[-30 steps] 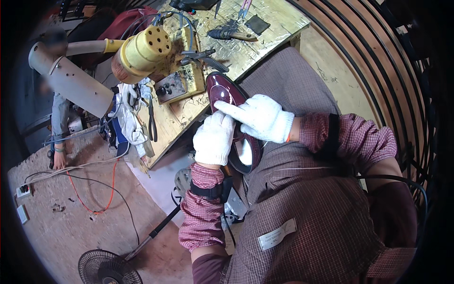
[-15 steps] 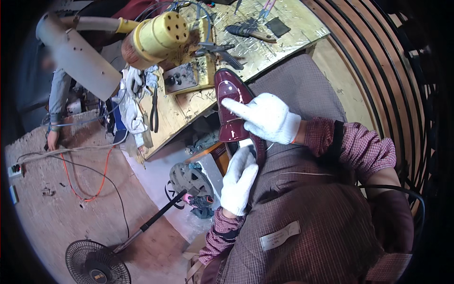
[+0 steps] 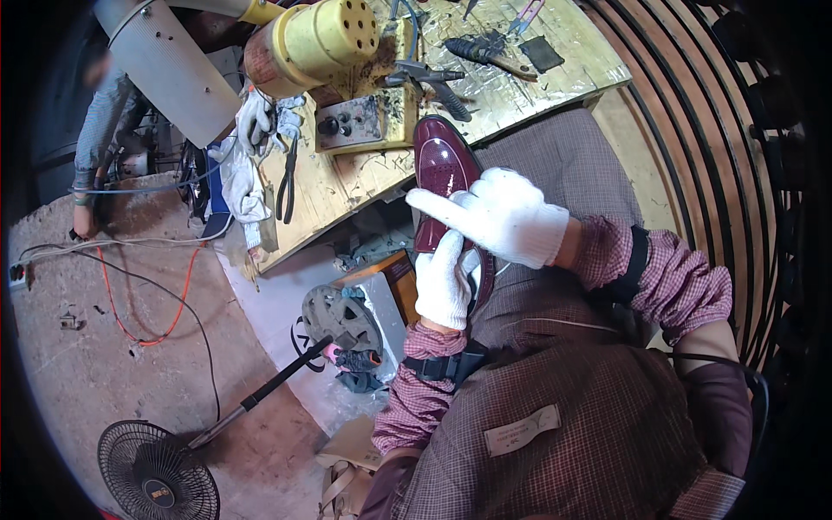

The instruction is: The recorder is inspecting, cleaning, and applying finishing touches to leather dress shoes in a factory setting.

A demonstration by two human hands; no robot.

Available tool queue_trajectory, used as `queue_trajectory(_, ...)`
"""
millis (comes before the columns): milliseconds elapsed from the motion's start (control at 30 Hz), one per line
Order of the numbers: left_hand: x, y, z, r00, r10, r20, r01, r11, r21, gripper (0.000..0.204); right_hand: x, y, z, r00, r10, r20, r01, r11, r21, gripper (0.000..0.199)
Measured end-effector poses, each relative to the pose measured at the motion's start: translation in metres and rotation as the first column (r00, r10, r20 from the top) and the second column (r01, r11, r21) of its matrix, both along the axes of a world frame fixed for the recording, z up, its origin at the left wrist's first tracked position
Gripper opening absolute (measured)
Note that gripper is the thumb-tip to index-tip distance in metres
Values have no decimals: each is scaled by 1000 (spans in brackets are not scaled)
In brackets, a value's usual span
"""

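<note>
Fan [image 3: 159, 477] — left of shoe [image 3: 446, 165]

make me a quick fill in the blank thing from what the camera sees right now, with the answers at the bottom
1. The left hand and right hand both wear gloves coloured ____.
2. The index finger stretched over the burgundy shoe belongs to the ____ hand.
3. In the picture, the black pliers lie to the ____ of the shoe.
4. The floor fan is coloured ____.

Missing words: white; right; left; black

Over my feed the shoe [image 3: 444, 154] is burgundy, the gloves [image 3: 513, 221] white. I see a brown checked apron [image 3: 581, 373], pink checked sleeves [image 3: 414, 403], an orange cable [image 3: 149, 344].
</note>
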State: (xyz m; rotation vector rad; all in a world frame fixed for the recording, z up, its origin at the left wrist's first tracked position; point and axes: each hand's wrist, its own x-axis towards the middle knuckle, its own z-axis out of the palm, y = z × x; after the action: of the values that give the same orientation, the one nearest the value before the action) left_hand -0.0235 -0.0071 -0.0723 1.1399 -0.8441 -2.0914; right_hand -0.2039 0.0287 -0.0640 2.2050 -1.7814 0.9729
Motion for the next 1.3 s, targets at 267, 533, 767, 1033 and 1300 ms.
queue_trajectory(267,0,3,-4,999,-13,45,13,1000,3,37,9,-3,-6,999,-24,28,25,999,-22,71)
queue_trajectory(533,0,-1,-12,983,93,-156,-81,993,85,36,16,13,-7,998,9,-60,-4,997,76,64)
queue_trajectory(767,-18,-1,3,984,84,-154,-75,995,63,48,0,7,-6,866,-85,493,25,991,128,75)
queue_trajectory(1033,-5,-4,-19,924,-12,381,237,801,-549,27,-1,7,-4,966,-97,240,48,978,203,75)
queue_trajectory(1300,-2,1,-24,875,51,481,308,709,-634,20,-1,0,4,999,-19,46,8,976,218,75)
